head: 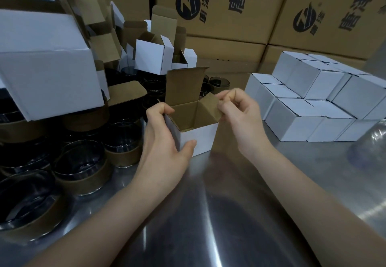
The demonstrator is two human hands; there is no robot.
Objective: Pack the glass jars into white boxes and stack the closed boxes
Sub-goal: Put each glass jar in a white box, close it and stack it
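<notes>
A small white box (200,138) stands open on the steel table in front of me, its brown lid flap upright at the back and no jar visible inside. My left hand (165,133) grips the box's left wall, thumb on the front face. My right hand (240,113) pinches the brown side flap at the box's right edge. Dark glass jars (81,162) with brown paper bands crowd the table to the left. Closed white boxes (313,97) are stacked in two layers at the right.
Several open white boxes (153,57) pile up behind the jars, and one large white box (48,66) leans over them at the left. Big brown printed cartons (229,16) wall off the back. The steel table (208,214) stretches toward me. Clear plastic (369,151) lies at the right edge.
</notes>
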